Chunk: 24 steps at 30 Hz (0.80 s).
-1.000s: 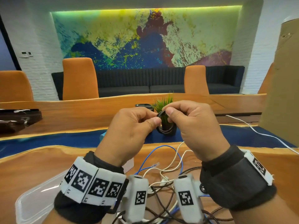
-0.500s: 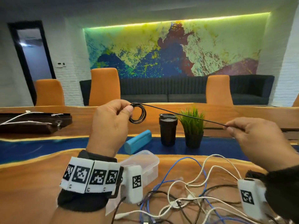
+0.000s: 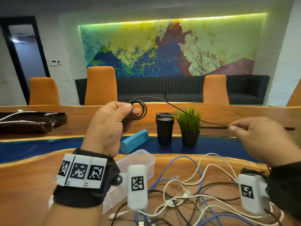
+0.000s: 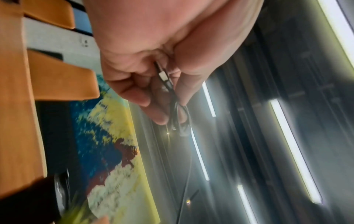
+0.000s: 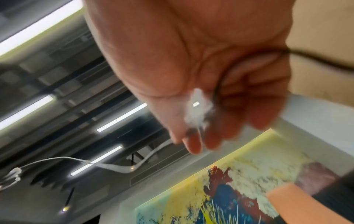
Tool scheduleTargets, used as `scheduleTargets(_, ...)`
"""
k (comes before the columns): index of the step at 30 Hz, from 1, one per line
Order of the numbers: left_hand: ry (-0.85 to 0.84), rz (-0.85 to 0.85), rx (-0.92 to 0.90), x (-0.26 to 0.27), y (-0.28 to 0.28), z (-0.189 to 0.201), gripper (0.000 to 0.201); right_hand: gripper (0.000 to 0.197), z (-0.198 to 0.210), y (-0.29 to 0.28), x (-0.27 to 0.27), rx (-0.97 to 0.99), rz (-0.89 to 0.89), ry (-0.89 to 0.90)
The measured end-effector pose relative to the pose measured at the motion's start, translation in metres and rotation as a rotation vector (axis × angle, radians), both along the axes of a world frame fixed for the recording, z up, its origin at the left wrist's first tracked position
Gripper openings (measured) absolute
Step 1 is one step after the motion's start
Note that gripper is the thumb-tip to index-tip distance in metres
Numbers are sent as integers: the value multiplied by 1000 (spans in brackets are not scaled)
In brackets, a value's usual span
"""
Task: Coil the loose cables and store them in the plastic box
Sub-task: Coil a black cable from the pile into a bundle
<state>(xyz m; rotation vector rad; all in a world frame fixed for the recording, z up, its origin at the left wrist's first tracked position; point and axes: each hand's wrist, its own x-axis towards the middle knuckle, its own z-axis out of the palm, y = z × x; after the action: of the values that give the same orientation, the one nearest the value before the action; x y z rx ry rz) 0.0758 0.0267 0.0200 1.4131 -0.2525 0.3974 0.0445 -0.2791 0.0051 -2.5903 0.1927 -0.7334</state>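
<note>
My left hand is raised above the table and pinches a small coil of thin black cable between thumb and fingers; the left wrist view shows the black cable and its plug inside the curled fingers. The cable's free strand runs right and down to my right hand, which pinches it at the fingertips. In the blurred right wrist view the black cable curves across the palm. The clear plastic box stands on the wooden table below my left wrist. A tangle of loose white, blue and dark cables lies beside it.
A blue case, a black tumbler and a small potted grass plant stand on the table's blue strip behind the box. A dark tray with white cables sits at far left. Orange chairs line the far side.
My hands were together winding the cable a second ago; the right hand has since drawn away to the right along the strand, which now bows instead of running taut. The view has tilted up.
</note>
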Motion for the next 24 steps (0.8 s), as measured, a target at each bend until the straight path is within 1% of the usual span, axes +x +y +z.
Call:
scheduleTargets(1, -34, 18, 64, -1, -3, -1, 16, 26, 1, 0, -1, -57, -13, 28)
scheduleTargets(2, -75, 32, 142, -2, -7, -1, 16, 33, 3, 2, -3, -62, 23, -9)
scheduleTargets(3, -112, 26, 208, -3, -12, -2, 17, 39, 7, 10, -8, -26, 108, -82)
scheduleTargets(4, -141, -2, 255, -5, -19, -3, 17, 43, 12, 22, -14, 54, 244, -168)
scheduleTargets(5, -163, -42, 279, -8, -27, -4, 17, 48, 16, 35, -18, 146, 401, -208)
scheduleTargets(6, -179, -81, 292, -10, -34, -4, 15, 54, 18, 48, -20, 212, 548, -191)
scheduleTargets(7, -191, -115, 301, -12, -41, -4, 13, 57, 15, 58, -18, 240, 666, -136)
scheduleTargets(8, -202, -135, 317, -13, -46, -5, 12, 58, 7, 64, -13, 250, 751, -79)
scheduleTargets(9, -210, -137, 330, -14, -50, -7, 12, 52, -2, 68, -8, 292, 806, -36)
scheduleTargets(10, -217, -124, 334, -15, -52, -8, 13, 42, -8, 69, -5, 396, 823, -16)
scheduleTargets(12, -224, -95, 329, -14, -50, -10, 16, 21, -11, 63, -5, 675, 787, -2)
scheduleTargets(13, -228, -81, 332, -12, -47, -11, 17, 18, -10, 60, -7, 755, 757, -20)
scheduleTargets(15, -225, -63, 373, -10, -45, -12, 16, 15, -6, 53, -8, 828, 751, -91)
scheduleTargets(17, -195, -118, 394, -10, -49, -16, 18, 13, -6, 53, -5, 830, 721, -199)
scheduleTargets(19, -123, -257, 344, -12, -58, -21, 24, 13, -11, 55, 1, 746, 590, -340)
scheduleTargets(20, -79, -323, 297, -14, -62, -23, 27, 13, -15, 55, 4, 670, 513, -387)
scheduleTargets(22, -5, -404, 195, -16, -68, -25, 32, 12, -20, 53, 8, 447, 389, -387)
scheduleTargets(24, 55, -423, 108, -17, -69, -24, 33, 12, -23, 54, 7, 247, 334, -361)
